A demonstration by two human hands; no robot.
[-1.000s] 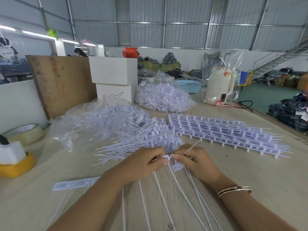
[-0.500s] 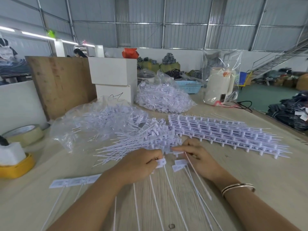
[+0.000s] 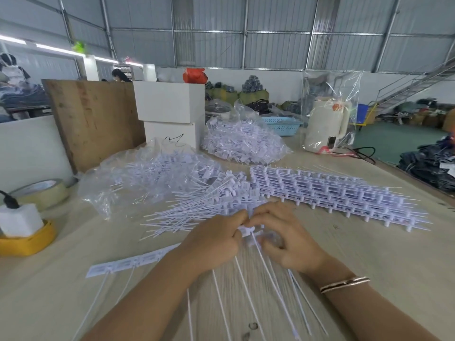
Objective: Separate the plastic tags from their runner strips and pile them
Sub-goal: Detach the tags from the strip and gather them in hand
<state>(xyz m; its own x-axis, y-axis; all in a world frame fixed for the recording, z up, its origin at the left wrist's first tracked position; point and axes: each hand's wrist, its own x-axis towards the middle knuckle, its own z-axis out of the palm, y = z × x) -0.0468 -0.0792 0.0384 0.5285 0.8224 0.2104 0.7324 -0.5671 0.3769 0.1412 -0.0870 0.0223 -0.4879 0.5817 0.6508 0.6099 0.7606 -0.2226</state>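
My left hand (image 3: 213,242) and my right hand (image 3: 286,238) meet at the table's middle, both pinching white plastic tags (image 3: 248,231) at their heads. The tags' long thin tails (image 3: 266,279) run toward me under my wrists. A runner strip (image 3: 133,263) with tags attached lies flat to the left, partly under my left forearm. Just beyond my hands is a loose pile of separated tags (image 3: 204,203). A stack of unseparated strips (image 3: 332,193) stretches to the right.
Two clear bags of tags lie behind, one at the left (image 3: 147,175) and one further back (image 3: 243,143). White boxes (image 3: 170,107), a wooden board (image 3: 93,121), a tape roll (image 3: 41,193), a yellow dispenser (image 3: 27,239) and a bagged kettle (image 3: 327,124) ring the table.
Both hands have drawn together again over the tag heads after separating half a second ago. The strip on the left has shifted slightly toward the right.
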